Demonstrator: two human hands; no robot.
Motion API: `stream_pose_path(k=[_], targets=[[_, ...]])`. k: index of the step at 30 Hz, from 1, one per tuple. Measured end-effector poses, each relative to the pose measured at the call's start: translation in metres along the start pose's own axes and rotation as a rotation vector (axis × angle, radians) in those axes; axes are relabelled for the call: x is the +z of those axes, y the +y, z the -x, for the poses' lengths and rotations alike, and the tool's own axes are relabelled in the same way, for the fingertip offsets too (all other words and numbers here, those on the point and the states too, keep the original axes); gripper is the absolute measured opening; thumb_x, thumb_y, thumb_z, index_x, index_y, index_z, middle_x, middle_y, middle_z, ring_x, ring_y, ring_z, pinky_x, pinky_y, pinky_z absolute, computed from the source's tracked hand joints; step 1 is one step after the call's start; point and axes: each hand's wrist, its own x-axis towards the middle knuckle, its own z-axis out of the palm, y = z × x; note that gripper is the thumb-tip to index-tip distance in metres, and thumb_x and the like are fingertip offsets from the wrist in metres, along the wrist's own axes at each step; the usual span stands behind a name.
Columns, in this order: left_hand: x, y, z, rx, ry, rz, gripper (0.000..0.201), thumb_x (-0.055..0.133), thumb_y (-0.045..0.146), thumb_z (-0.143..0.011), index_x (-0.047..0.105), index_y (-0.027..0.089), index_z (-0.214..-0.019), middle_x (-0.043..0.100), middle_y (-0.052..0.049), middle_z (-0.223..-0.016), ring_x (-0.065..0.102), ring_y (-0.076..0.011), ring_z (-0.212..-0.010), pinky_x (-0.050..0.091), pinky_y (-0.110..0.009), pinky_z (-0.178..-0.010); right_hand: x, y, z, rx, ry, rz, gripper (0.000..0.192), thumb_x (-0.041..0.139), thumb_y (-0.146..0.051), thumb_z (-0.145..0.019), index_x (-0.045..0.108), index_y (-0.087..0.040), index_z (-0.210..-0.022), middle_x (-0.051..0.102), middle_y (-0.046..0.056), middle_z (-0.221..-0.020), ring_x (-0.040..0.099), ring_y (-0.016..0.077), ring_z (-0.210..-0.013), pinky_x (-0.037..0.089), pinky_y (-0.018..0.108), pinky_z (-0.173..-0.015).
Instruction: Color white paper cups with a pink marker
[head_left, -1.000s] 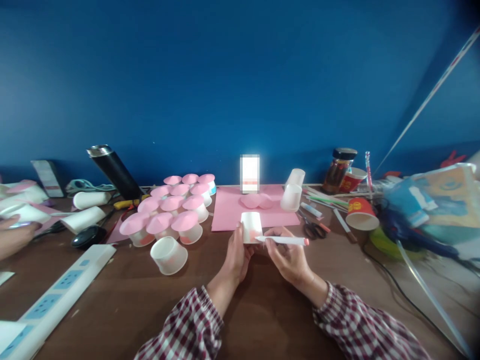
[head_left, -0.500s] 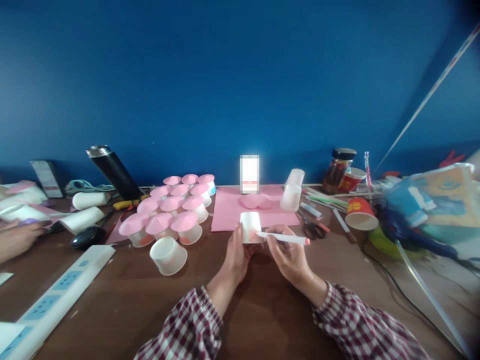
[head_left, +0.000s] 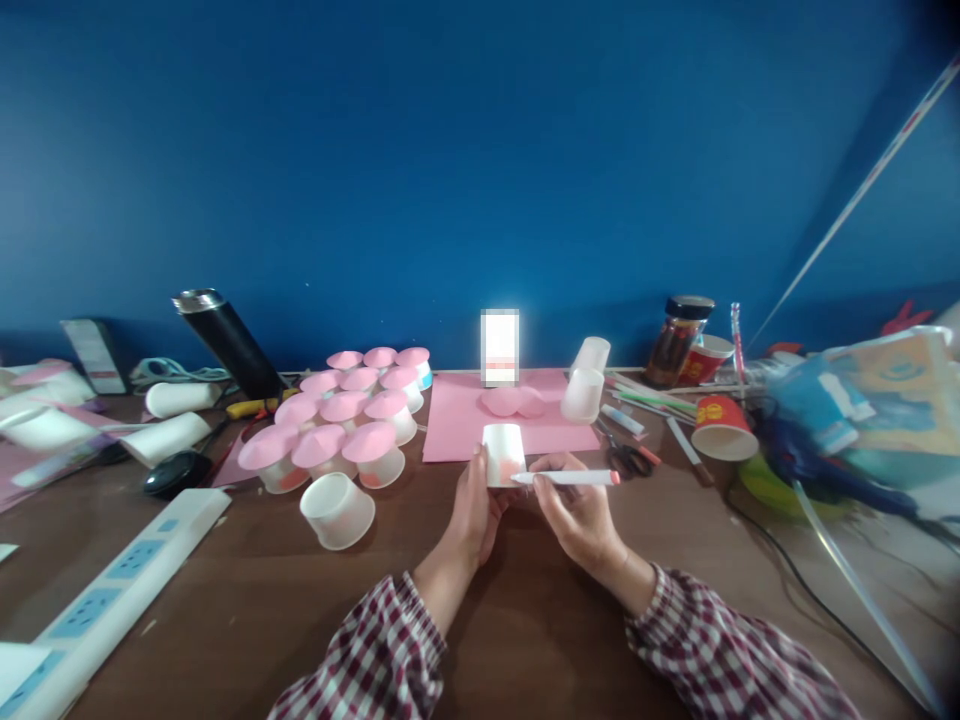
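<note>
1. Sleeves (head_left: 720,650): red-and-white check, one on each forearm, nearest the camera, above the bare brown table (head_left: 247,600).
2. Power strip (head_left: 112,595): long and white with blue sockets, lying at an angle at the near left, well apart from the hands.
3. Left hand (head_left: 471,505): fingers curled closed around the side of a small white cup (head_left: 503,453), which is upside down and held just above the table at the near edge of the pink sheet (head_left: 457,425).
4. Right hand (head_left: 577,510): closed in a writing grip on a white marker (head_left: 568,478) with a pink cap end; the tip points left and touches or nearly touches the cup's wall, where a pink patch shows.
5. Loose cup (head_left: 337,510): white, tipped on its side, left of the hands.
6. Finished pieces (head_left: 341,425): rows of white cups topped with pink cones, just beyond the loose cup.
7. Scissors (head_left: 628,458): right of the pink sheet, near scattered pens (head_left: 637,405) and a red paper cup (head_left: 718,428).
8. Black flask (head_left: 229,340), jar (head_left: 679,340) and two stacked clear cups (head_left: 585,385): at the back, by the blue wall.
9. Risk, as a judgement: the cup is thin, so a tighter squeeze could dent it and send the marker stroke astray; a slip of the tip could mark the left fingers (head_left: 480,470); fresh ink could smear under the thumb.
</note>
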Motion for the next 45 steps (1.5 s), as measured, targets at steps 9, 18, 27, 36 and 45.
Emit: stream_pose_path(k=[9,18,27,36,45], targets=[[0.0000,0.0011,0.0004,0.002,-0.002,-0.008,0.044,0.051,0.056,-0.080,0.062,0.014,-0.089,0.064,-0.007,-0.080,0.060,-0.0172,-0.072,0.047,-0.031,-0.066,0.0001,-0.0003,-0.0006,0.018,-0.015,-0.010,0.007,0.055,-0.024,-0.085,0.058,-0.018,-0.084,0.062,0.002,-0.072,0.059,0.0137,-0.063,0.048,0.022,-0.056],[-0.0015,-0.0014,-0.0010,0.007,0.006,-0.009,0.047,0.053,0.058,-0.077,0.062,0.013,-0.088,0.064,-0.007,-0.079,0.059,-0.0169,-0.071,0.047,-0.030,-0.065,0.0001,-0.0007,-0.0013,0.000,-0.017,-0.009,0.006,0.054,-0.022,-0.085,0.058,-0.018,-0.085,0.061,0.002,-0.072,0.058,0.0130,-0.061,0.047,0.022,-0.055],[-0.0007,0.0003,-0.0018,-0.002,0.023,0.019,0.051,0.053,0.060,-0.077,0.062,0.013,-0.093,0.065,-0.009,-0.083,0.061,-0.0192,-0.074,0.049,-0.033,-0.067,-0.0019,0.0006,-0.0029,0.016,0.019,0.018,0.009,0.054,-0.025,-0.084,0.057,-0.018,-0.080,0.059,0.000,-0.067,0.055,0.0126,-0.057,0.045,0.021,-0.052],[-0.0026,-0.0014,-0.0024,0.014,0.008,0.038,0.049,0.053,0.058,-0.078,0.063,0.012,-0.093,0.067,-0.009,-0.084,0.062,-0.0205,-0.075,0.050,-0.035,-0.069,0.0010,0.0019,-0.0029,0.039,0.007,-0.047,0.011,0.055,-0.028,-0.085,0.059,-0.018,-0.084,0.062,0.003,-0.072,0.060,0.0146,-0.064,0.048,0.023,-0.057],[-0.0023,-0.0005,-0.0013,0.012,-0.015,0.005,0.050,0.049,0.059,-0.080,0.062,0.012,-0.093,0.067,-0.010,-0.084,0.062,-0.0201,-0.075,0.050,-0.035,-0.069,0.0008,0.0025,-0.0024,0.057,-0.024,-0.090,0.008,0.055,-0.026,-0.085,0.057,-0.018,-0.084,0.060,0.001,-0.070,0.056,0.0124,-0.060,0.046,0.021,-0.055]])
